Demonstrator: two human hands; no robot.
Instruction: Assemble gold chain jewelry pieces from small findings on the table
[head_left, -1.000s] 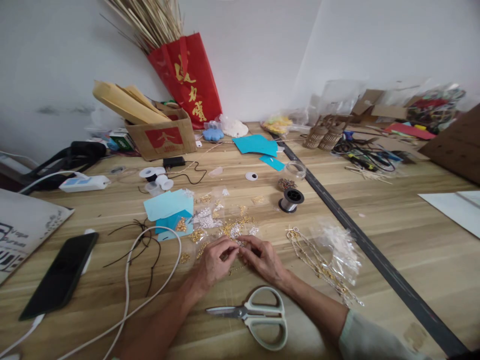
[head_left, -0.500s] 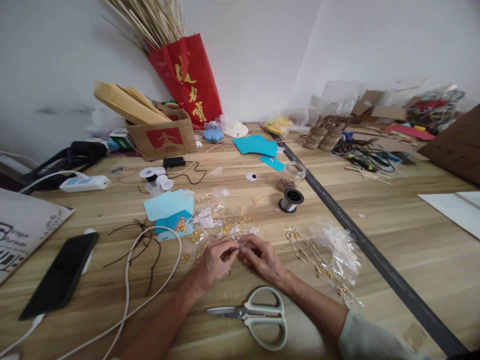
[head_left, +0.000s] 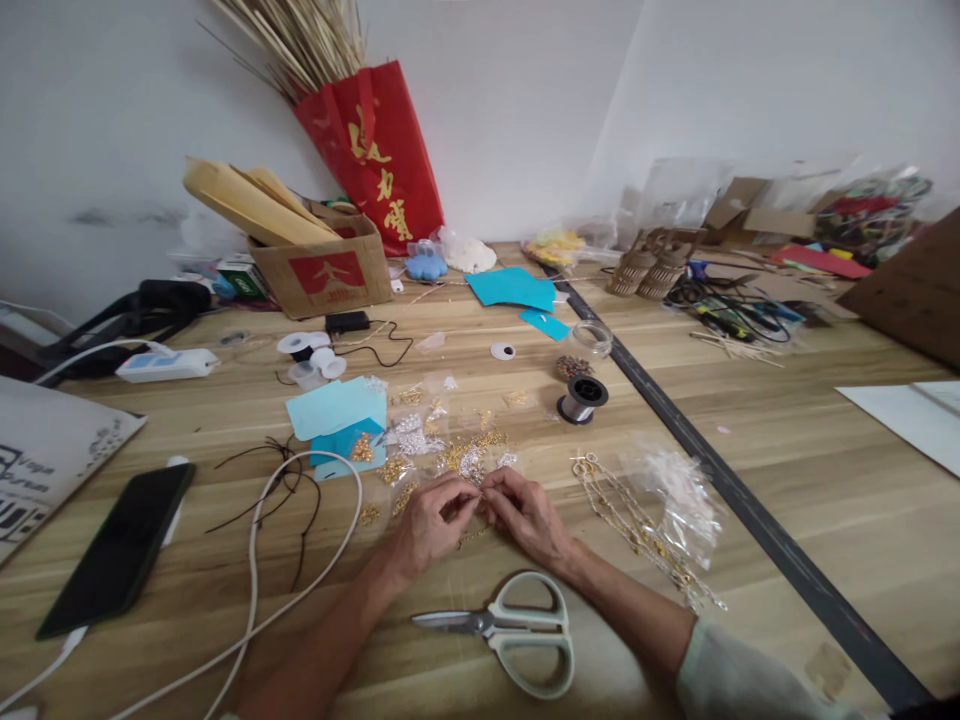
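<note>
My left hand (head_left: 435, 515) and my right hand (head_left: 525, 512) meet fingertip to fingertip over the middle of the table. Both are closed in a pinch; what lies between the fingers is too small to make out. A short length of gold chain (head_left: 472, 538) shows on the wood just below the fingertips. Beyond the hands lie loose gold beads (head_left: 480, 447) and small bags of silver beads (head_left: 412, 437). Scissors with pale handles (head_left: 499, 630) lie nearer me, their blades pointing left. Beaded gold and silver chains (head_left: 637, 530) rest to the right of my right hand.
A wire spool (head_left: 582, 400) and a bead jar (head_left: 581, 358) stand behind the hands. Left are a white cable (head_left: 255, 560), a phone (head_left: 116, 550) and blue cards (head_left: 337, 410). Clear plastic bags (head_left: 682, 500) lie right, near a dark strip (head_left: 697, 450) crossing the table.
Both hands stay in nearly the same place, with only a slight shift of the fingers. The whole view has moved very slightly.
</note>
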